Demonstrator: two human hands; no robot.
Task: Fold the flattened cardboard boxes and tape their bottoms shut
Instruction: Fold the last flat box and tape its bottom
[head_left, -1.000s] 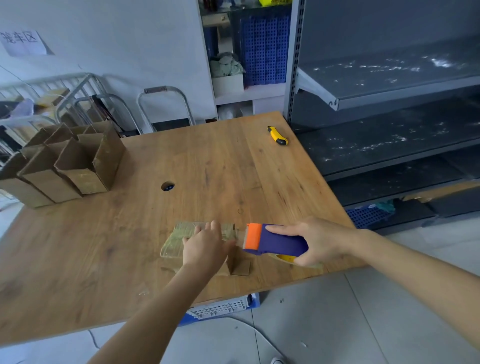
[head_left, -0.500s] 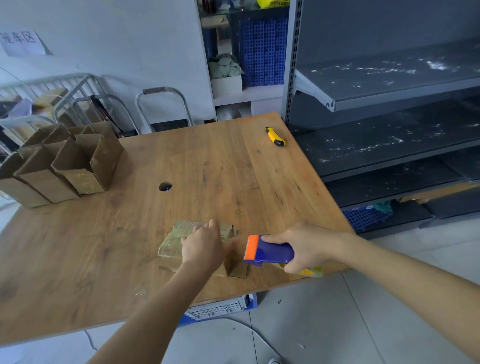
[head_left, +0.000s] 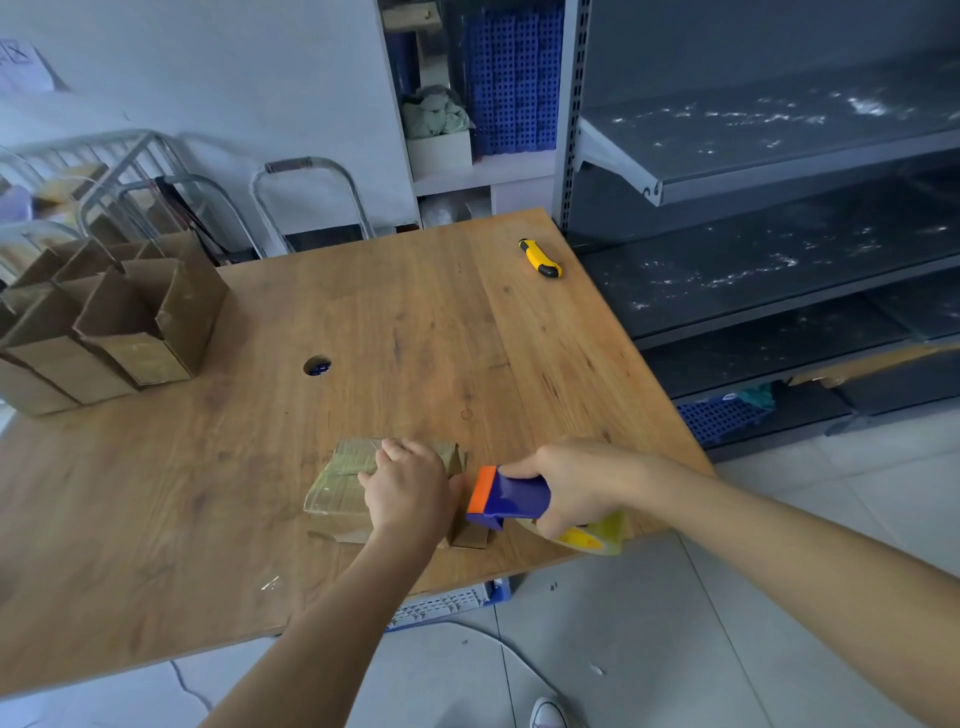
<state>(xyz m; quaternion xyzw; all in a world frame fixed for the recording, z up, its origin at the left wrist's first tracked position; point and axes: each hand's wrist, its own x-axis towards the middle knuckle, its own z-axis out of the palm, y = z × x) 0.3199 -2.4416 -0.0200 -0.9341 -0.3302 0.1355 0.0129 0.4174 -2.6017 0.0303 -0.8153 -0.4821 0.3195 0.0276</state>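
Observation:
A small cardboard box (head_left: 343, 483) lies upside down near the front edge of the wooden table (head_left: 218, 499), its bottom covered with shiny clear tape. My left hand (head_left: 408, 488) presses flat on top of it, fingers spread over the taped flaps. My right hand (head_left: 576, 486) grips a blue tape dispenser (head_left: 511, 499) with an orange blade guard, held against the box's right side. The yellowish tape roll (head_left: 592, 538) hangs below my right hand, past the table edge.
Several folded open boxes (head_left: 119, 322) stand at the table's left rear. A yellow utility knife (head_left: 540, 258) lies at the far right corner. A cable hole (head_left: 317, 365) sits mid-table. Grey metal shelving (head_left: 779, 208) stands close to the right; a blue crate (head_left: 447, 603) sits under the table.
The tape dispenser has dropped lower and tilted down against the box's right side. My left hand has stayed pressed on the box.

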